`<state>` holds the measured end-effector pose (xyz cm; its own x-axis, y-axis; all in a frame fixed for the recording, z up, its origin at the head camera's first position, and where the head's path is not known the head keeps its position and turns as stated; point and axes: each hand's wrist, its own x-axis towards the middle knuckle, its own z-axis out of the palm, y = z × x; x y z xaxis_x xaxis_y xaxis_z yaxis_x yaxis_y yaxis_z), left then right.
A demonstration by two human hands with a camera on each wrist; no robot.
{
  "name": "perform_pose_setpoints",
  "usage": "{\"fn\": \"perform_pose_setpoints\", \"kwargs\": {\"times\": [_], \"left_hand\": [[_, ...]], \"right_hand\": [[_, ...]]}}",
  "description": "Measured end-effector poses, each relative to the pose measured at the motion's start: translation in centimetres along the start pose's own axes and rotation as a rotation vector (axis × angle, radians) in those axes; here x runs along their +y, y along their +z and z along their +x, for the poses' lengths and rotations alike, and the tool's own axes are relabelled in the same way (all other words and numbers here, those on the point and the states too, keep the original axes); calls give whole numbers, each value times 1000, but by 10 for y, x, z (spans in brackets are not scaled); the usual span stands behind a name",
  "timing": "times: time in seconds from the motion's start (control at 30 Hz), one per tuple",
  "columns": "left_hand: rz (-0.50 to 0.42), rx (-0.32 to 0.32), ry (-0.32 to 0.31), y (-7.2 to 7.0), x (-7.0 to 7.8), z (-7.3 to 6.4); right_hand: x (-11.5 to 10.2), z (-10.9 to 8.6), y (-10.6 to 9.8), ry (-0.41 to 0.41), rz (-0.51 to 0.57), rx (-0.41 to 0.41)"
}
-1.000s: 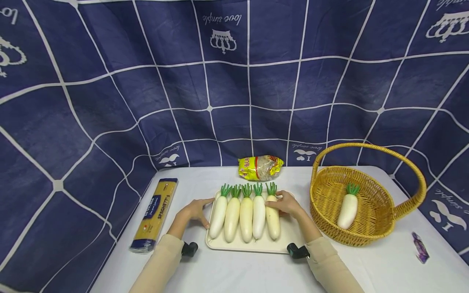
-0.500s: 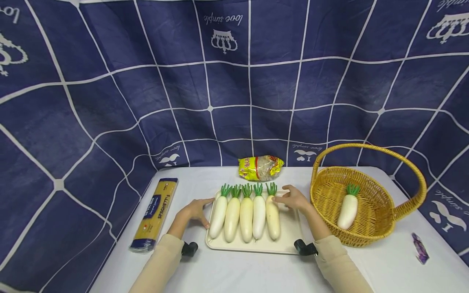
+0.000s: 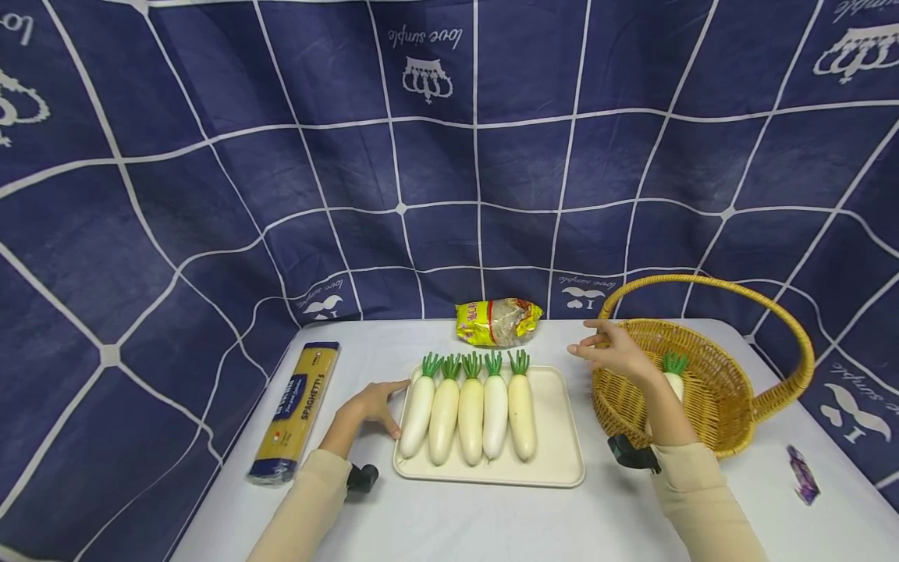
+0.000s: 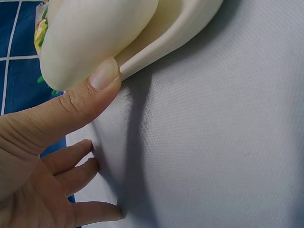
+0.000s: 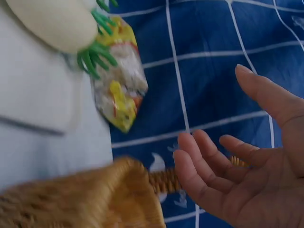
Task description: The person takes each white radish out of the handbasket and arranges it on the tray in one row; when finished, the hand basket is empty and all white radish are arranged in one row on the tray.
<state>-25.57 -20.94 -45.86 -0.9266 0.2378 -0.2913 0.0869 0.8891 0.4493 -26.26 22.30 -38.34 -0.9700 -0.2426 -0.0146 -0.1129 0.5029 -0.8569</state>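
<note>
Several white radishes (image 3: 470, 421) with green stems lie side by side on the left and middle of a cream tray (image 3: 558, 445). My left hand (image 3: 371, 404) is at the tray's left edge, its thumb (image 4: 102, 78) touching the rim beside the nearest radish, the other fingers spread and relaxed. My right hand (image 3: 621, 355) is empty, over the left rim of a wicker basket (image 3: 609, 406), with its fingers loosely bent. Inside the basket lies one more radish (image 3: 674, 384), partly hidden behind the right forearm.
A pack of spaghetti (image 3: 295, 410) lies to the left of the tray. Behind it, against the blue checked cloth (image 3: 520, 172), is a yellow clear-windowed bag (image 3: 499, 321). A small purple wrapper (image 3: 803, 474) lies at the right. The basket's tall handle (image 3: 702, 279) arches upward.
My right hand has left the rightmost radish on the tray and moved right and back to the basket's left rim. The left hand and the radishes have stayed in place.
</note>
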Motion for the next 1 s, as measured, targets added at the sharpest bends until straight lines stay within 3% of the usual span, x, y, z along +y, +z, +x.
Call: {"fn": "perform_pose_setpoints", "kwargs": {"times": [0.4, 0.67, 1.0], "left_hand": [[4, -3, -2, 1, -1, 0], [-5, -7, -3, 0, 0, -2], [9, -7, 3, 0, 0, 1]], "right_hand": [[18, -18, -50, -5, -78, -21], [36, -18, -79, 96, -106, -39], [56, -20, -93, 197, -180, -8]]}}
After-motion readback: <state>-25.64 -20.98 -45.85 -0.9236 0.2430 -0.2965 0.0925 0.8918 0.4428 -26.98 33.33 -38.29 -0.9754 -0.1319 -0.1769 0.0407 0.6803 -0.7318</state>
